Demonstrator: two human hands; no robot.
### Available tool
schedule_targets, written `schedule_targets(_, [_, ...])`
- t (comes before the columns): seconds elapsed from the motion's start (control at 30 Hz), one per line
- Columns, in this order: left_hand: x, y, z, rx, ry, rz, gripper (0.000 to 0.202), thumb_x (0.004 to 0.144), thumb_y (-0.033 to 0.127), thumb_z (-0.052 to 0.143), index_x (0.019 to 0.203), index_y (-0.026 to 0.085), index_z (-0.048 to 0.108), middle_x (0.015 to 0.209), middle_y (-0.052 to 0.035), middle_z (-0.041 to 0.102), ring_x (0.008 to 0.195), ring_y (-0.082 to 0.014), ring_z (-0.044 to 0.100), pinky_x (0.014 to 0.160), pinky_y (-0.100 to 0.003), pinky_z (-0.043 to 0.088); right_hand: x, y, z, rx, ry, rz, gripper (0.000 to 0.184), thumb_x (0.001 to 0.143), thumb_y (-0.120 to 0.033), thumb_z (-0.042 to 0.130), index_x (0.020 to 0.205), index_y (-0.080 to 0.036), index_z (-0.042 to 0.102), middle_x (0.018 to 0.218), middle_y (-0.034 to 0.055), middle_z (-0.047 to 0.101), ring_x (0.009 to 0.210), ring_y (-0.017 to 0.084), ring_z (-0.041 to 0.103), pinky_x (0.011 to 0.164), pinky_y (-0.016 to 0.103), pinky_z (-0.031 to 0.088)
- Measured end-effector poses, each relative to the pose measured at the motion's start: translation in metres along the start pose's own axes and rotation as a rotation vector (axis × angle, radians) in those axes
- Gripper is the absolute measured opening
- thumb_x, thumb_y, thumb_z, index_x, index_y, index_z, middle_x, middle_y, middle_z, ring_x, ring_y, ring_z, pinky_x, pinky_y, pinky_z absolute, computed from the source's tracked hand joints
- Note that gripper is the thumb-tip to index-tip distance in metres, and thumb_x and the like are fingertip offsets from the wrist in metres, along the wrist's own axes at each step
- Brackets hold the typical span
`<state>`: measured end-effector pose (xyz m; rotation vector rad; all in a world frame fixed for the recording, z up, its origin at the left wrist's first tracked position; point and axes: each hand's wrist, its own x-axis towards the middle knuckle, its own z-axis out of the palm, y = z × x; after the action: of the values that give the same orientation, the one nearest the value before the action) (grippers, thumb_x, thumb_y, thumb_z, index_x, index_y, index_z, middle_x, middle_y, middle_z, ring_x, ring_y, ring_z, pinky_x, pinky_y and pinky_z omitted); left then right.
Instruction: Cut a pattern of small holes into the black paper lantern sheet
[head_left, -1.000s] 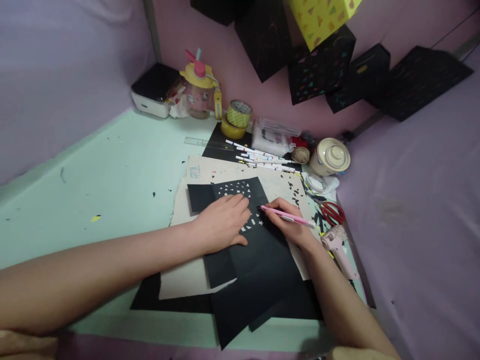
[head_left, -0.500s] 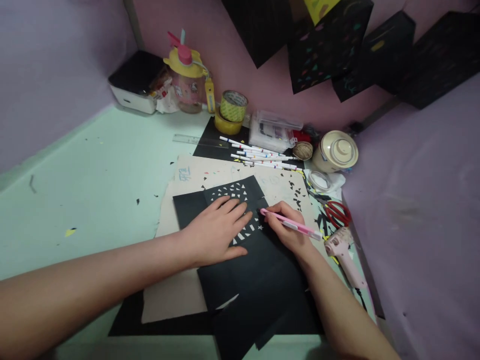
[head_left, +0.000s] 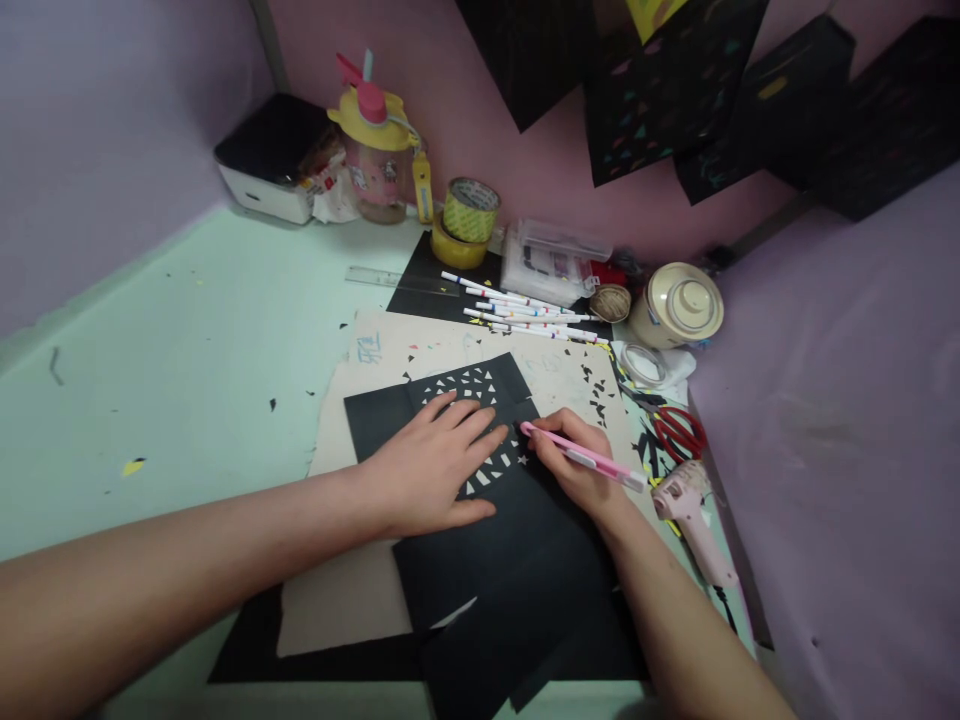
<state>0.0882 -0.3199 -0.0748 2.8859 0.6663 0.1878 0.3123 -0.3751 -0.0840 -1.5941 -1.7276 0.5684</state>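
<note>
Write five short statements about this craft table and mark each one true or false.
1. The left hand lies flat on the black paper. True.
2. The right hand holds the red scissors. False: it holds a pink pen-shaped tool; the scissors lie on the table to its right.
3. Small shapes are cut out of the black paper. True.
4. The tape rolls stand right of the cream jar. False: they stand left of it.
5. The markers lie beyond the paper. True.

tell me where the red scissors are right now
In the head view the red scissors lie at the right edge of the table, just right of the right hand and its pink cutter, between the tape roll and the pink glue gun.
</note>
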Motion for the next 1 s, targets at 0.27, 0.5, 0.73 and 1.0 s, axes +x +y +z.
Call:
schedule_targets(0.27, [0.0,0.0,0.0,-0.012,-0.011,-0.013,0.074,0.085,0.063,0.049,0.142,0.017,0.041,0.142,-0.0134,0.045,0.132,-0.0326,0.035,0.112,-0.048,0.017,-0.002,-0.005,0.003,-0.095,0.029,-0.134,0.011,0.089,-0.023,0.057,0.078,-0.019,0.059,0.064,-0.002,0.061,0.053,0.01,0.053,0.053,0.021,0.04])
schedule_targets(0.5, [0.002,0.0,-0.003,-0.024,-0.037,-0.025,0.074,0.084,0.062,0.049,0.143,0.017,0.041,0.142,-0.0128,0.046,0.131,-0.0318,0.036,0.112,-0.048,0.016,0.0,-0.014,0.0,-0.307,-0.023,-0.225,0.016,0.091,-0.02,0.054,0.075,-0.02,0.056,0.065,-0.0002,0.057,0.06,0.012,0.054,0.061,0.024,0.041])
schedule_targets(0.73, [0.003,0.0,-0.001,-0.018,-0.029,-0.024,0.074,0.085,0.062,0.049,0.143,0.016,0.041,0.142,-0.0128,0.046,0.131,-0.032,0.036,0.112,-0.049,0.015,0.001,-0.02,-0.005,-0.332,-0.119,-0.176,0.016,0.092,-0.022,0.052,0.077,-0.02,0.055,0.067,-0.0007,0.057,0.063,0.013,0.055,0.064,0.025,0.041])
schedule_targets(1.0, [0.002,0.0,-0.002,-0.022,-0.025,-0.026,0.075,0.084,0.063,0.048,0.142,0.017,0.041,0.142,-0.0122,0.046,0.131,-0.0316,0.036,0.112,-0.048,0.015,-0.009,-0.016,0.012,-0.207,0.081,-0.084,0.012,0.091,-0.024,0.054,0.079,-0.022,0.057,0.062,-0.0025,0.058,0.05,0.011,0.053,0.052,0.022,0.04])
